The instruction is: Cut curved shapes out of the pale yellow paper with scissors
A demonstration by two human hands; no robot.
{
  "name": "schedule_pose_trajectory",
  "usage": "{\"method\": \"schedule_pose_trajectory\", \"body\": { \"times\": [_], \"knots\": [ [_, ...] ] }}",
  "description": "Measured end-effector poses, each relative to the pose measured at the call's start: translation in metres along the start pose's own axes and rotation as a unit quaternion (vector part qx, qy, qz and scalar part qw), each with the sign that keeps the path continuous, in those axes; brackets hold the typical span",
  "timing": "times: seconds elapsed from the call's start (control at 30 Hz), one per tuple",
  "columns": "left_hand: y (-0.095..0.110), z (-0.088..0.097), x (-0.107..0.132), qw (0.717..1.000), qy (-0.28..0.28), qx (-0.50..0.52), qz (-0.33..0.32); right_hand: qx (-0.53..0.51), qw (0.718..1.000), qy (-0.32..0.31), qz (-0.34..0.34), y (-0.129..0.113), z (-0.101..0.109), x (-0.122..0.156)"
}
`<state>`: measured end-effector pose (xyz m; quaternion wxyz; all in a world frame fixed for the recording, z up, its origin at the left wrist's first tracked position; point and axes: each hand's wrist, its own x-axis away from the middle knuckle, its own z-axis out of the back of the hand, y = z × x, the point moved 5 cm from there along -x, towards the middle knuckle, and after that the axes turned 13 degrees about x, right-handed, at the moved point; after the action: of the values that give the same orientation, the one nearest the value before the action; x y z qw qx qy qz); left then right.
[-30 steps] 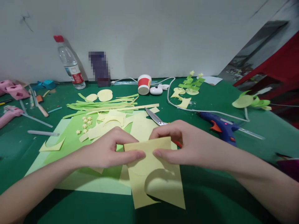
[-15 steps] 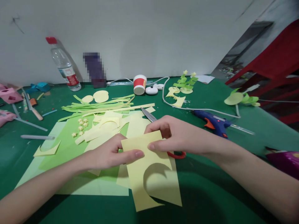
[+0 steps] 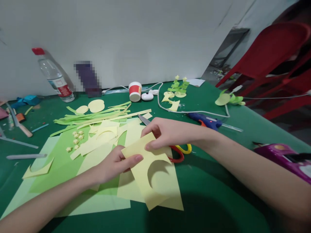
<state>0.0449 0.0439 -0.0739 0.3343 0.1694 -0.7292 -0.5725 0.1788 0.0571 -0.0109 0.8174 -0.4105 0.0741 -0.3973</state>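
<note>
Both of my hands hold a pale yellow paper sheet point(image 3: 155, 181) with a curved cut-out in it, above the green table point(image 3: 213, 200). My left hand point(image 3: 114, 165) pinches the sheet's upper left edge, thumb on top. My right hand point(image 3: 167, 132) pinches its top edge, fingers curled. Scissors point(image 3: 178, 152) with red and yellow handles lie just under and behind my right hand, their blade pointing up-left.
Yellow and green paper scraps, strips point(image 3: 97, 116) and small paper stars point(image 3: 75, 139) cover light green sheets at left. A blue glue gun point(image 3: 206, 120), its white cable, a red-white cup point(image 3: 134, 91), a water bottle point(image 3: 54, 77), a purple device point(image 3: 284, 155) and red chairs point(image 3: 267, 55) stand around.
The view has swung to the right. My hands and the yellow sheet have stayed together, the sheet tilting slightly; the scissors' handles now show beside my right hand.
</note>
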Motion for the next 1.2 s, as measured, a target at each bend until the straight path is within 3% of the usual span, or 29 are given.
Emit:
{"method": "schedule_pose_trajectory", "body": {
  "times": [0.17,0.5,0.63,0.77,0.93,1.2],
  "knots": [
    [-0.004,-0.004,0.000,1.000,0.002,0.026,-0.006,0.003,1.000,-0.014,-0.025,0.004,-0.002,0.002],
    [-0.001,-0.017,0.007,0.996,-0.054,0.063,-0.006,-0.149,0.988,0.019,-0.046,0.021,-0.033,0.010],
    [-0.005,-0.020,0.010,0.995,-0.077,0.053,0.030,-0.159,0.986,0.017,-0.048,0.022,-0.041,0.012],
    [-0.010,-0.019,0.012,0.997,-0.049,0.007,0.066,-0.161,0.985,0.020,-0.057,0.023,-0.044,0.012],
    [-0.012,-0.022,0.009,0.996,-0.073,0.028,0.036,-0.161,0.983,0.050,-0.077,0.024,-0.045,0.013],
    [-0.016,-0.021,0.006,0.997,-0.065,0.035,0.001,-0.140,0.986,0.057,-0.071,0.022,-0.045,0.015]
  ]
}}
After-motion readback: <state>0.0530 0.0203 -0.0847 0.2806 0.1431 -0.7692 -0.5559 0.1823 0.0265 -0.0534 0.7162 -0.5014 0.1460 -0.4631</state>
